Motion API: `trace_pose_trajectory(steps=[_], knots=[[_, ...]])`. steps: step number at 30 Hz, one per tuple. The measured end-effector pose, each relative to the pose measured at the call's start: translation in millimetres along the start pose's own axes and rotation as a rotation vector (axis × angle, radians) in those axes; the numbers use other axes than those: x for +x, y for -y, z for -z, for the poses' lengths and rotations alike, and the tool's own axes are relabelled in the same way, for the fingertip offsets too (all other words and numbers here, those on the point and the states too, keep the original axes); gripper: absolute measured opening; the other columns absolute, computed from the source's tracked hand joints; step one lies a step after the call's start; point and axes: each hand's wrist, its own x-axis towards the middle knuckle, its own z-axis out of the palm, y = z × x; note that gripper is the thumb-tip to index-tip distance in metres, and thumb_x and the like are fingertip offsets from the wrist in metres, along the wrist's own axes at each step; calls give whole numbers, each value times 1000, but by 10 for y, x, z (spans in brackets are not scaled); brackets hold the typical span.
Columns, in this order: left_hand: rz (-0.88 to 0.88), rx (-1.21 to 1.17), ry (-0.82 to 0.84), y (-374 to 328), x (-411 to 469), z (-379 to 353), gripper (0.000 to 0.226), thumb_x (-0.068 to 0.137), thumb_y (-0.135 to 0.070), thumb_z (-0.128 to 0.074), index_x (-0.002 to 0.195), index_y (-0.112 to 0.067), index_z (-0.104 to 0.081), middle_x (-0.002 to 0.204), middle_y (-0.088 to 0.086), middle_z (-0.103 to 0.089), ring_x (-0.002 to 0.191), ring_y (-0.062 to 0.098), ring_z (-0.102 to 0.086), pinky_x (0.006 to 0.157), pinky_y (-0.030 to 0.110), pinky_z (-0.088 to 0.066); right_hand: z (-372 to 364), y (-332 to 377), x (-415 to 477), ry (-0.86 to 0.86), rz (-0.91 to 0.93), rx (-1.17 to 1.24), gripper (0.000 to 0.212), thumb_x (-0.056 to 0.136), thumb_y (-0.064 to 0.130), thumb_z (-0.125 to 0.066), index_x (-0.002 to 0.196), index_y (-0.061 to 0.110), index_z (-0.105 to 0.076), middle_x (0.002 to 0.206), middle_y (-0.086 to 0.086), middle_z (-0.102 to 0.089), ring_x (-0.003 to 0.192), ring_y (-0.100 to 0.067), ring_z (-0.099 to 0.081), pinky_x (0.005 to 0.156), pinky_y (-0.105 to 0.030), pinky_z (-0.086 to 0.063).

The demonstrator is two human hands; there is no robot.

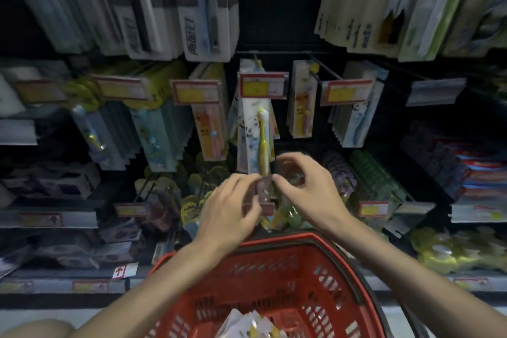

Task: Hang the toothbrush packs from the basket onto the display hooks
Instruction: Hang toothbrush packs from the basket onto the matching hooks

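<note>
A toothbrush pack [256,134] with a yellow brush and panda print hangs from a display hook [258,63] behind a red price tag [262,86]. My left hand [230,211] and my right hand [304,189] meet just below that pack, fingertips pinching its lower edge near a small reddish tag holder [263,195]. The red basket [274,282] sits under my forearms, with more toothbrush packs [252,324] lying in its bottom.
Neighbouring hooks carry several other toothbrush packs [208,123] [300,101] [356,112]. Larger packs [164,8] hang on the row above. One hook [436,90] at the right shows only a blank label. Shelves of boxed goods [466,173] stand right and left.
</note>
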Motion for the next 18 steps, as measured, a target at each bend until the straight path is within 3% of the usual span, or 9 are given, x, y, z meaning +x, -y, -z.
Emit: trace_pose_trajectory(steps=[4, 8, 11, 12, 14, 16, 18], knots=[[155, -133, -170, -5, 336, 226, 50, 100, -40, -62, 146, -34, -45, 139, -16, -52, 124, 6, -54, 88, 26, -50, 29, 184, 462, 50, -60, 119, 78, 89, 55, -73, 154, 32, -38, 151, 12, -43, 138, -2, -41, 112, -26, -37], [244, -218, -230, 23, 576, 239, 69, 98, -48, -61, 157, -39, -27, 149, -10, -46, 136, 11, -48, 100, 28, -46, 16, 234, 783, 96, -170, 274, 106, 80, 66, -77, 161, 42, -14, 167, 18, -18, 149, -4, -24, 115, -28, -26], [300, -299, -194, 57, 814, 221, 79, 99, -44, -62, 162, -45, -15, 152, -7, -47, 140, 15, -47, 108, 27, -41, -58, 223, 1053, 95, -175, 338, 106, 71, 66, -85, 157, 43, -28, 162, 15, -35, 147, -6, -35, 119, -35, -32], [293, -333, -185, 70, 901, 202, 78, 100, -41, -62, 161, -48, -14, 157, -11, -41, 145, 12, -42, 113, 24, -36, -86, 190, 1153, 91, -163, 354, 105, 67, 66, -88, 154, 41, -35, 157, 12, -45, 144, -8, -43, 118, -40, -37], [279, -407, -151, 74, 1051, 206, 79, 102, -38, -59, 150, -68, -3, 166, -23, -22, 151, 10, -35, 124, 34, -31, -124, 107, 1327, 104, -145, 363, 110, 59, 66, -93, 152, 35, -43, 153, 10, -51, 139, -9, -51, 117, -45, -42], [291, -455, -106, 150, 1172, 125, 83, 103, -37, -56, 138, -82, 4, 166, -33, -12, 155, 6, -26, 127, 44, -27, -139, 76, 1426, 132, -136, 422, 127, 53, 64, -96, 159, 36, -31, 157, 19, -42, 139, 2, -47, 118, -32, -38], [286, -495, -128, 191, 1233, 44, 81, 102, -39, -54, 143, -80, 2, 166, -33, -11, 157, 0, -12, 131, 44, -14, -171, 82, 1484, 162, -122, 454, 134, 55, 58, -96, 161, 45, -16, 159, 20, -37, 141, 5, -44, 119, -28, -34]])
